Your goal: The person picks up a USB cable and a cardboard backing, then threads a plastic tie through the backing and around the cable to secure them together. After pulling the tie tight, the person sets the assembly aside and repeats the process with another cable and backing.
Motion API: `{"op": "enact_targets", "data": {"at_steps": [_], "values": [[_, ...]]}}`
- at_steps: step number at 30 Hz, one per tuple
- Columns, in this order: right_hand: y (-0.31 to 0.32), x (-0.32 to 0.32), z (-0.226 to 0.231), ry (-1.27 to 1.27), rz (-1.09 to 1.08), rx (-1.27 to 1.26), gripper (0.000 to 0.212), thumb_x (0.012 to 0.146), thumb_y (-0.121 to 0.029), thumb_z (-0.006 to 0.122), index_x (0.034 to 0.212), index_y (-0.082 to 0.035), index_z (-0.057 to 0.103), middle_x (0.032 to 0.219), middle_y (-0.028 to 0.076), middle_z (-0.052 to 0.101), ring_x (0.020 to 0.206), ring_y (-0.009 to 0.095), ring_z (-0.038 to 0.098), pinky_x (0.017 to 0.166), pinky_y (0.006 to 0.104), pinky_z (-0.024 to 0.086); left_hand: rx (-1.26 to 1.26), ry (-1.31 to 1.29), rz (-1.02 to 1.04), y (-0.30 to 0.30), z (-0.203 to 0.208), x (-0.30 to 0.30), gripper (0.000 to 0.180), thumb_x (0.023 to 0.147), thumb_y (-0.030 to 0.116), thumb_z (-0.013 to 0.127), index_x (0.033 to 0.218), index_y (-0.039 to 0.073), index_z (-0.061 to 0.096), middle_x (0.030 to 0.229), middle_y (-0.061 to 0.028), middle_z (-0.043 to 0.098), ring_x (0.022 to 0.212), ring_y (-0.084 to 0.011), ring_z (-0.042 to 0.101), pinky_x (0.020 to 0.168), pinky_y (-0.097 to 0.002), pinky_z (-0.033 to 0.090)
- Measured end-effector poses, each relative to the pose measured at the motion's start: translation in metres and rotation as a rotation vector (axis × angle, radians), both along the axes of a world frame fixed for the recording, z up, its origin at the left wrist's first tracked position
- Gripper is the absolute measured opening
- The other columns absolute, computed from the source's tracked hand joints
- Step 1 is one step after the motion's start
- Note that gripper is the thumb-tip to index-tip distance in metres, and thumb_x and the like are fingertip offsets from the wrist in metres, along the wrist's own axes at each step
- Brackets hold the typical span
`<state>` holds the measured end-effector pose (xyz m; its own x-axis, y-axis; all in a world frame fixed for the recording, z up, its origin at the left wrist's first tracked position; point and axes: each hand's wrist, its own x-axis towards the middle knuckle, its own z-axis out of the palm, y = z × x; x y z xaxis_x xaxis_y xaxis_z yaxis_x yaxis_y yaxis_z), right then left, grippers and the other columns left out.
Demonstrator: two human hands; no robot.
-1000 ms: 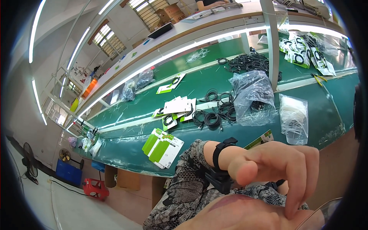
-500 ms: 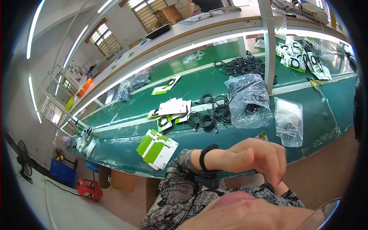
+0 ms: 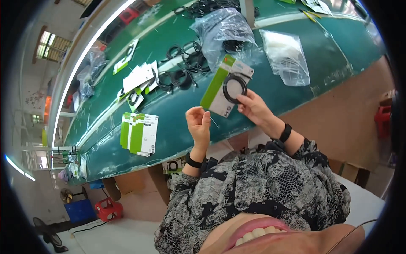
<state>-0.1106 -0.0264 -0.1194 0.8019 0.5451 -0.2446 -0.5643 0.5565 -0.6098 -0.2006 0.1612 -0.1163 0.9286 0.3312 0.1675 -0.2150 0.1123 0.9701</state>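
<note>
My right hand (image 3: 256, 109) pinches a green-and-white cardboard card with a coiled black cable (image 3: 235, 88) on its front. The card is tilted above the near edge of the bench. Just left of its lower corner is my left hand (image 3: 198, 127), apart from it, with fingers loosely curled in and thumb up. Whatever those fingers may hold is hidden. Left of that hand, a fanned stack of flat green-and-white cards (image 3: 141, 133) lies on the green bench (image 3: 177, 114). Farther back sits a pile of cards with cables (image 3: 139, 80).
Loose coiled black cables (image 3: 182, 78) lie mid-bench beside a clear plastic bag (image 3: 222, 31). To the right is a clear bag of white cable ties (image 3: 287, 57). Yellow-handled pliers (image 3: 311, 16) lie at the far right. A metal post (image 3: 247, 12) stands at the back.
The view has tipped down and turned. My right hand now shows, holding the card with the cable. My left hand, earlier raised across my chest, is now lower beside that card.
</note>
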Motion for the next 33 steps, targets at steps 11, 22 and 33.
{"op": "enact_targets", "data": {"at_steps": [11, 22, 33], "values": [[0.015, -0.017, -0.003, 0.175, -0.042, 0.182, 0.01, 0.089, -0.007, 0.058, 0.097, -0.006, 0.053, 0.083, 0.001, 0.057, 0.065, 0.01, 0.054, 0.059, 0.0229, 0.046, -0.445, -0.054, -0.231, -0.04, -0.031, 0.026, 0.038, 0.089, 0.014, 0.061, 0.121, 0.003, 0.044, 0.11, -0.0094, 0.057, 0.091, -0.0164, 0.057, 0.075, -0.0286, 0.047], [-0.004, 0.001, 0.002, -0.188, -0.411, -0.342, 0.042, 0.085, -0.008, 0.064, 0.119, -0.001, 0.041, 0.081, 0.003, 0.056, 0.065, 0.008, 0.054, 0.058, 0.0224, 0.046, -0.734, 0.046, -0.313, -0.042, -0.007, 0.055, 0.04, 0.097, 0.028, 0.045, 0.129, 0.003, 0.039, 0.122, -0.0102, 0.052, 0.109, -0.0223, 0.054, 0.094, -0.0418, 0.045], [0.001, 0.006, 0.008, -1.219, -0.334, -0.965, 0.048, 0.075, -0.002, 0.07, 0.119, -0.016, 0.055, 0.097, 0.007, 0.05, 0.074, 0.013, 0.055, 0.065, 0.0263, 0.047, -0.543, 0.158, -0.084, -0.056, -0.011, 0.048, 0.027, 0.088, 0.01, 0.06, 0.112, 0.0, 0.053, 0.102, -0.0078, 0.062, 0.086, -0.0172, 0.062, 0.07, -0.0296, 0.054]]}}
